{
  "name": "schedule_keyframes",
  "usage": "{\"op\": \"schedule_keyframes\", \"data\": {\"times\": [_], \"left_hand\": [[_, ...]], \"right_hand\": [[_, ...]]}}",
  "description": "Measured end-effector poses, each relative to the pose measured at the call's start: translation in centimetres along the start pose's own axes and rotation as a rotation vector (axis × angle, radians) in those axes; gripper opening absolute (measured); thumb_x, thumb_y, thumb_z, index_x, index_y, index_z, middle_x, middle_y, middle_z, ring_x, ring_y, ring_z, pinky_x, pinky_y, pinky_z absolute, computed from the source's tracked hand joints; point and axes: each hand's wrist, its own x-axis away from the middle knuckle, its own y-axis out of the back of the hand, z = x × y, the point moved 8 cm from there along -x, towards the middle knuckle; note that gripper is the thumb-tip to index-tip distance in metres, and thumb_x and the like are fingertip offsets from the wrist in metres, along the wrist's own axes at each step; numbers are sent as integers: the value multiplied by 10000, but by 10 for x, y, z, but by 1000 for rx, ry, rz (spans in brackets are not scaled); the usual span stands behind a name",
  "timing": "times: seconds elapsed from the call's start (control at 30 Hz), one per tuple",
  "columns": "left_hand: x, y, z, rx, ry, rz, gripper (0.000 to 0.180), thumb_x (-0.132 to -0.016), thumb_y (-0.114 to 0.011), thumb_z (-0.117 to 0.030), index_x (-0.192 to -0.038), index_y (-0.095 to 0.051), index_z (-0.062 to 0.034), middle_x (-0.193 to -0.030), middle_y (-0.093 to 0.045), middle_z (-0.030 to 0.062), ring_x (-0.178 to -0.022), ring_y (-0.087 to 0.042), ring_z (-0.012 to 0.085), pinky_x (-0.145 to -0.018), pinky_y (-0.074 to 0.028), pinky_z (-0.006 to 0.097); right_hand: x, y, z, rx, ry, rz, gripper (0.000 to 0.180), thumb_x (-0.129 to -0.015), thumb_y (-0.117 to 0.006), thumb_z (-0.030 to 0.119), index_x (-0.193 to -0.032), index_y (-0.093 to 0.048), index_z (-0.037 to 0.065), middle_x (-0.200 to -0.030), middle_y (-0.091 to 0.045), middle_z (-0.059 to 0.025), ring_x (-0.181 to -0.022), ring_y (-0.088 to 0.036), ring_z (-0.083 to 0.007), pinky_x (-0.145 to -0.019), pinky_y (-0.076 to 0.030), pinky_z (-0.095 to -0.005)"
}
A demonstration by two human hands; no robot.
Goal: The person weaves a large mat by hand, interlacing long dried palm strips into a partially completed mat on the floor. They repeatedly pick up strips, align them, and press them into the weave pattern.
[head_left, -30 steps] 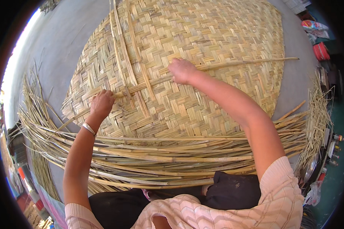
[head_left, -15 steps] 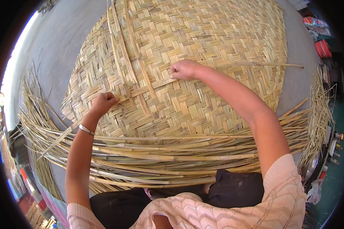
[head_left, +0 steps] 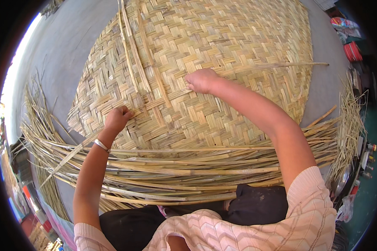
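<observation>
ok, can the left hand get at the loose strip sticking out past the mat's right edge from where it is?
Probably not. The left hand rests on the mat's left part, the strip's free end lies far right, and the right arm stretches across between them.

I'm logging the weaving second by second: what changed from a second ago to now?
The right hand slid the long strip leftward through the weave, so less of it sticks out past the mat's right edge. The left hand closed on the strips at the mat's left side. The loose bundle in front stayed put.
</observation>
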Motion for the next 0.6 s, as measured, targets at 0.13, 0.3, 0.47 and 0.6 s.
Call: {"op": "schedule_keyframes", "data": {"times": [0.13, 0.3, 0.47, 0.6], "left_hand": [[6, 5, -11, -99, 13, -16, 313, -828, -675, -376, -856, -662, -65, -800, -645, 122, -760, -620, 294, -697, -483, 409], [9, 9, -19, -258, -61, -149, 278, -822, -690, -348, -917, -614, -99, -1004, -594, 116, -986, -587, 312, -789, -472, 423], [10, -7, -32, -196, -187, -118, 185, -898, -590, -255, -983, -554, -94, -993, -620, 149, -882, -611, 404, -707, -473, 495], [7, -12, -38, -296, -102, -112, 128, -885, -585, -181, -953, -525, -90, -922, -630, 149, -847, -611, 402, -686, -462, 501]], "right_hand": [[2, -1, 5, 45, -30, -93, 207, -884, -580, 328, -944, -649, 142, -907, -650, -130, -911, -644, -323, -751, -509, -464], [18, 7, 23, 297, 149, -533, 117, -802, -601, 207, -860, -654, 119, -952, -630, -102, -897, -624, -275, -740, -506, -419], [26, -21, 47, 268, 309, -586, 120, -720, -585, 147, -812, -637, 89, -873, -636, -72, -885, -607, -242, -739, -513, -394], [33, -20, 49, 373, 222, -434, 219, -779, -579, 169, -952, -656, 58, -984, -641, -84, -956, -589, -244, -822, -490, -385]]}}
